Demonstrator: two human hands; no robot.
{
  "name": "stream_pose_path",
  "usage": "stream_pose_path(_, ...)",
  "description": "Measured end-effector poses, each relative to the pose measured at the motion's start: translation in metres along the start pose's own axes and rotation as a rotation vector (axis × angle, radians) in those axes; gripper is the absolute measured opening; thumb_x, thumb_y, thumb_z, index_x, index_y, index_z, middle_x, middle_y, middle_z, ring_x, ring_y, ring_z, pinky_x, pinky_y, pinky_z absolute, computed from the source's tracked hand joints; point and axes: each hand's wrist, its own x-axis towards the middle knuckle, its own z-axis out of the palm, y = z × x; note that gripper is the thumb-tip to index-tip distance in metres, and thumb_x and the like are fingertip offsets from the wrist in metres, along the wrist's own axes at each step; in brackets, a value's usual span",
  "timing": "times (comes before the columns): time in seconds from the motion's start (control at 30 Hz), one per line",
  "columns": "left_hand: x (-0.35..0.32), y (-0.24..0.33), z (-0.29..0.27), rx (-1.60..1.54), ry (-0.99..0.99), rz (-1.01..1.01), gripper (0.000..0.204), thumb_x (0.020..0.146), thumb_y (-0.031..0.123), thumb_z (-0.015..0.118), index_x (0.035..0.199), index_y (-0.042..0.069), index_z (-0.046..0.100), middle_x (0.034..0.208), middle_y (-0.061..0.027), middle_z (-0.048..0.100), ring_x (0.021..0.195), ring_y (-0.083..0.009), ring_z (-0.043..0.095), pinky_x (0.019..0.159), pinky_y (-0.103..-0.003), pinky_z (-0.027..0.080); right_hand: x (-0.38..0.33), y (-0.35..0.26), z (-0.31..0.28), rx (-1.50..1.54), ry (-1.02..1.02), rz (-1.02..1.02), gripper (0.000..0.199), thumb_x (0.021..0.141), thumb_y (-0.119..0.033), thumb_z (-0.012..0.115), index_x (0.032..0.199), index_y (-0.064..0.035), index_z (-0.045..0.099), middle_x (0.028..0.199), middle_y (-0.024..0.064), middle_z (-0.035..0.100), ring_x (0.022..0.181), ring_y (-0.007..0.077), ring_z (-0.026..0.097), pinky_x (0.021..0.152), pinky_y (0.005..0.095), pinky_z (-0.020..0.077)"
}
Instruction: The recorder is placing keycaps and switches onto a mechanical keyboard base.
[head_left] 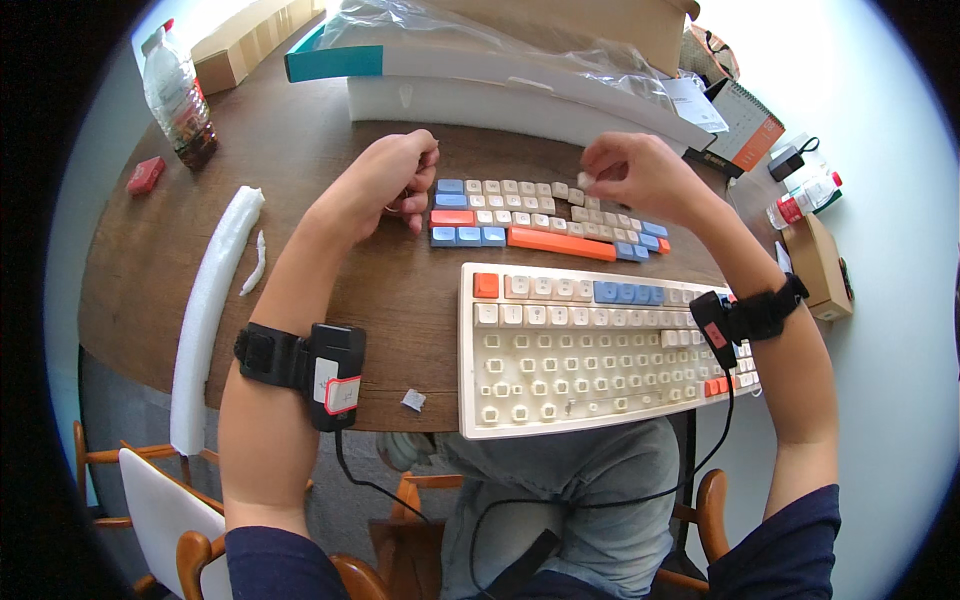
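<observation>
My right hand [640, 172] pinches a small beige keycap [584, 181] just above the loose keycaps. These keycaps, beige, blue and orange, lie in rows on the table, with a long orange spacebar keycap [560, 243] in the front row. At the left end of the rows is my left hand [398, 182], its fingers curled closed; what they hold, if anything, is hidden. Nearer to me lies a white keyboard [466, 350]. Keycaps fill its top two rows, while bare switches show across most of the lower rows. My right forearm covers part of its right end.
Behind the keycaps stands an open box [430, 62] with foam and clear plastic. A cola bottle [180, 105], a red packet [146, 175] and a white foam strip [210, 310] are on the left. Another bottle [800, 203] and a cardboard box [815, 268] sit on the right.
</observation>
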Motion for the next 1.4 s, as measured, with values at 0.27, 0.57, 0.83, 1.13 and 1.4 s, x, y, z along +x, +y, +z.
stream_pose_path(0.27, -0.001, 0.001, 0.000, -0.003, 0.001, 0.004, 0.022, 0.093, 0.026, 0.040, 0.075, 0.013, 0.041, 0.058, 0.0049, 0.031, 0.044, -0.0079, 0.034, 0.039, -0.026, 0.041, -0.004, -0.024, 0.013, -0.081, -0.110, -0.074, 0.024, 0.073, -0.011, 0.073, 0.093, 0.0015, 0.067, 0.089, 0.0149, 0.070, 0.084, 0.0273, 0.067, 0.078, 0.0343, 0.0526)
stream_pose_path(0.57, -0.003, 0.002, 0.002, 0.019, 0.011, -0.001, 0.023, 0.093, 0.025, 0.039, 0.074, 0.013, 0.041, 0.057, 0.0051, 0.031, 0.044, -0.0076, 0.033, 0.039, -0.026, 0.041, -0.006, -0.024, 0.007, -0.077, -0.099, -0.075, 0.024, 0.074, -0.012, 0.074, 0.093, 0.0005, 0.069, 0.085, 0.0143, 0.070, 0.078, 0.0263, 0.067, 0.074, 0.0340, 0.0527)
stream_pose_path(0.83, -0.002, 0.001, 0.001, 0.021, 0.000, -0.001, 0.023, 0.093, 0.025, 0.038, 0.073, 0.013, 0.040, 0.057, 0.0055, 0.030, 0.044, -0.0073, 0.033, 0.039, -0.025, 0.041, -0.015, -0.026, 0.009, -0.060, -0.130, -0.074, 0.015, 0.075, -0.011, 0.072, 0.086, -0.0007, 0.070, 0.077, 0.0142, 0.068, 0.070, 0.0261, 0.065, 0.069, 0.0333, 0.0517)
stream_pose_path(1.13, -0.001, 0.002, 0.003, 0.017, -0.007, 0.013, 0.024, 0.095, 0.027, 0.038, 0.074, 0.014, 0.040, 0.058, 0.0058, 0.031, 0.044, -0.0071, 0.033, 0.040, -0.025, 0.041, -0.020, -0.026, 0.007, -0.128, -0.152, -0.084, 0.018, 0.077, -0.016, 0.072, 0.089, -0.0023, 0.072, 0.079, 0.0151, 0.069, 0.072, 0.0288, 0.065, 0.071, 0.0355, 0.0518)
stream_pose_path(1.4, -0.001, 0.001, 0.001, 0.012, -0.009, 0.014, 0.022, 0.093, 0.025, 0.039, 0.074, 0.013, 0.041, 0.058, 0.0056, 0.031, 0.044, -0.0072, 0.033, 0.039, -0.025, 0.041, -0.033, -0.036, 0.010, -0.244, -0.168, -0.134, 0.021, 0.078, -0.019, 0.073, 0.090, -0.0009, 0.073, 0.088, 0.0167, 0.069, 0.081, 0.0306, 0.065, 0.076, 0.0376, 0.0514)
